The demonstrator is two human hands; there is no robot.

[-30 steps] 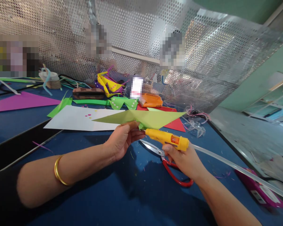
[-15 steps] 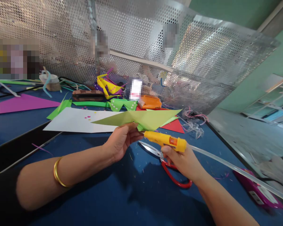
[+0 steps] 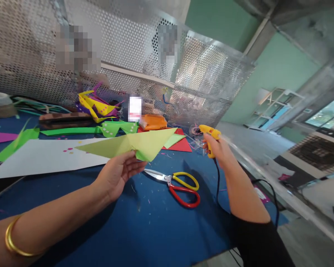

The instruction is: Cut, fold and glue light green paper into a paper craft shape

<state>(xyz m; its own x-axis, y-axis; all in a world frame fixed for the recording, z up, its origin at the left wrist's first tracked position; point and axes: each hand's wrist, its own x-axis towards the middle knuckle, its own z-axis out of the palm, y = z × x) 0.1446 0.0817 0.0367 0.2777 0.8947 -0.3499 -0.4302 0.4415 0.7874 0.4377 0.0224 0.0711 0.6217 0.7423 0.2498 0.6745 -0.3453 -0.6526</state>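
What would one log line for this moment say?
left hand: holds folded green paper | right hand: grips yellow glue gun, apart from paper | scissors: on blue table

The person's arms are dressed unevenly. The left forearm (image 3: 58, 211) is uncovered along all of its visible length, and near the lower left edge of the view it wears a gold bangle (image 3: 7, 243): a thin, smooth, plain band of polished metal that catches the light as a bright line along its curve and sits close round the arm. The right arm (image 3: 239, 185) is uncovered from the wrist upward, then disappears into a black sleeve (image 3: 258, 241) of plain, matt fabric without print or pattern, its hem crossing the arm in a soft curve. The left grip (image 3: 118, 174) and the right grip (image 3: 215, 148) are bare hands.
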